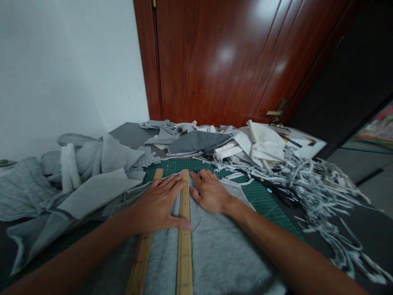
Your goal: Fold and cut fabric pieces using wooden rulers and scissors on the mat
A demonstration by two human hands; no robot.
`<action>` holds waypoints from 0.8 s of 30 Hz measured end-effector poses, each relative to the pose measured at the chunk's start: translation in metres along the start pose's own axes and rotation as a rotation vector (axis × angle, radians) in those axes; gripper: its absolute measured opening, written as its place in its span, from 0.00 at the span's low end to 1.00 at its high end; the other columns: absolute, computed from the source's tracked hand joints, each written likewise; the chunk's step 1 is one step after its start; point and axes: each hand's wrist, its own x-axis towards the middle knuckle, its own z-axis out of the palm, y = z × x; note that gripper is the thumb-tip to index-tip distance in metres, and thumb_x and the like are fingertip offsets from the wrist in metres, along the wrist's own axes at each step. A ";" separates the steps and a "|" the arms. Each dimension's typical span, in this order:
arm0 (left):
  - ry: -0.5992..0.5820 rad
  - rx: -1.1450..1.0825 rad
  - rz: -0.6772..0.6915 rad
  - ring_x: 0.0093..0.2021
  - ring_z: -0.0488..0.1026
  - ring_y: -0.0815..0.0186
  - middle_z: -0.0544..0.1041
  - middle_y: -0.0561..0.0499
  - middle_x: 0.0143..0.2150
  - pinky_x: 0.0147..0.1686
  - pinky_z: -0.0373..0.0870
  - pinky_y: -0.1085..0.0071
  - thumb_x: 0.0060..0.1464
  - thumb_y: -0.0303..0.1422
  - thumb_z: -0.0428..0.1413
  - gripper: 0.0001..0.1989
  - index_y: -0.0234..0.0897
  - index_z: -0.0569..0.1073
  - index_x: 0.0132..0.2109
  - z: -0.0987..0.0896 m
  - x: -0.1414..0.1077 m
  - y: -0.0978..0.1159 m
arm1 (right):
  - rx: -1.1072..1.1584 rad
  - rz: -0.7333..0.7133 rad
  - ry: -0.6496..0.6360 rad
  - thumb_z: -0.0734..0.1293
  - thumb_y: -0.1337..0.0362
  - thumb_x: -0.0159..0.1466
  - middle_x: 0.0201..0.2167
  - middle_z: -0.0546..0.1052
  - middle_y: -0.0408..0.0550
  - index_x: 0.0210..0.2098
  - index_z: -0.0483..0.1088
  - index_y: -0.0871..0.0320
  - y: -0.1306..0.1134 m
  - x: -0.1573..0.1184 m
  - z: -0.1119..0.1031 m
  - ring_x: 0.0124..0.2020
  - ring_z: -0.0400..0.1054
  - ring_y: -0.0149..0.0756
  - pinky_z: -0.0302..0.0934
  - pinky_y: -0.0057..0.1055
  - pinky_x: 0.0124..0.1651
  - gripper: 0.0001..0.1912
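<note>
Two wooden rulers lie lengthwise on a spread grey fabric (221, 246). My left hand (162, 205) is spread flat across them, its thumb and a fingertip on the right ruler (184, 254) and its palm over the left ruler (141, 258). Just right of the right ruler's far end, my right hand (211, 190) rests on the fabric with fingers stretched forward and apart. Beneath the fabric a green cutting mat (260, 200) shows at the far edge and on the right.
Grey cloth pieces (92, 184) are heaped at left. Folded white fabric (264, 143) and a dark grey piece (196, 141) lie at the back. Black-handled scissors (282, 190) rest beside a tangle of thin fabric strips (319, 192) at right. Behind stands a wooden door (215, 61).
</note>
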 end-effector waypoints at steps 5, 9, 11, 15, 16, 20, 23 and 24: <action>0.042 -0.006 0.006 0.76 0.55 0.35 0.57 0.28 0.77 0.69 0.54 0.36 0.49 0.74 0.55 0.58 0.36 0.63 0.73 -0.002 0.000 0.001 | 0.002 0.001 0.004 0.61 0.56 0.76 0.53 0.72 0.60 0.69 0.64 0.64 0.000 0.000 -0.001 0.55 0.64 0.54 0.60 0.48 0.59 0.28; 0.042 -0.008 -0.011 0.76 0.55 0.35 0.57 0.32 0.78 0.70 0.53 0.36 0.49 0.74 0.55 0.59 0.37 0.61 0.75 -0.001 -0.001 0.000 | 0.002 0.004 0.005 0.60 0.55 0.76 0.53 0.72 0.61 0.70 0.63 0.65 0.000 0.000 -0.001 0.55 0.64 0.54 0.61 0.48 0.59 0.29; 0.047 -0.006 -0.019 0.75 0.56 0.34 0.59 0.32 0.77 0.70 0.53 0.35 0.49 0.73 0.55 0.60 0.36 0.60 0.75 0.000 -0.001 0.000 | 0.000 0.005 0.003 0.61 0.55 0.76 0.53 0.71 0.61 0.71 0.62 0.65 0.000 0.000 -0.001 0.55 0.64 0.54 0.61 0.47 0.59 0.29; 0.048 0.022 0.002 0.75 0.58 0.33 0.60 0.34 0.77 0.69 0.52 0.34 0.51 0.74 0.53 0.57 0.39 0.62 0.75 -0.001 -0.002 0.000 | -0.004 0.009 0.000 0.60 0.55 0.76 0.53 0.71 0.61 0.72 0.62 0.65 0.000 0.000 0.000 0.55 0.64 0.54 0.61 0.48 0.59 0.30; 0.054 0.026 0.015 0.74 0.58 0.33 0.60 0.34 0.77 0.69 0.53 0.33 0.51 0.74 0.53 0.56 0.41 0.64 0.74 -0.001 -0.002 0.000 | -0.004 0.010 -0.001 0.60 0.55 0.76 0.53 0.71 0.61 0.72 0.62 0.65 0.000 0.000 0.000 0.55 0.64 0.54 0.61 0.48 0.59 0.30; 0.072 0.026 0.045 0.73 0.60 0.32 0.63 0.33 0.75 0.66 0.56 0.31 0.51 0.74 0.52 0.53 0.41 0.69 0.71 -0.003 -0.002 0.000 | -0.001 0.007 0.001 0.60 0.54 0.77 0.53 0.71 0.61 0.71 0.62 0.66 0.000 0.000 -0.001 0.54 0.64 0.54 0.61 0.48 0.59 0.30; 0.064 0.029 0.044 0.74 0.59 0.32 0.62 0.32 0.76 0.65 0.55 0.30 0.52 0.74 0.51 0.54 0.40 0.68 0.71 -0.003 -0.002 0.000 | -0.001 0.003 0.004 0.59 0.54 0.77 0.53 0.72 0.62 0.71 0.62 0.66 0.000 0.000 -0.001 0.55 0.64 0.54 0.61 0.48 0.59 0.30; 0.061 0.029 0.041 0.74 0.58 0.32 0.62 0.32 0.76 0.65 0.55 0.30 0.52 0.74 0.51 0.54 0.40 0.67 0.72 -0.002 -0.002 0.000 | -0.001 0.002 0.005 0.59 0.54 0.77 0.53 0.72 0.62 0.71 0.62 0.66 0.000 0.000 -0.001 0.55 0.64 0.54 0.61 0.48 0.59 0.30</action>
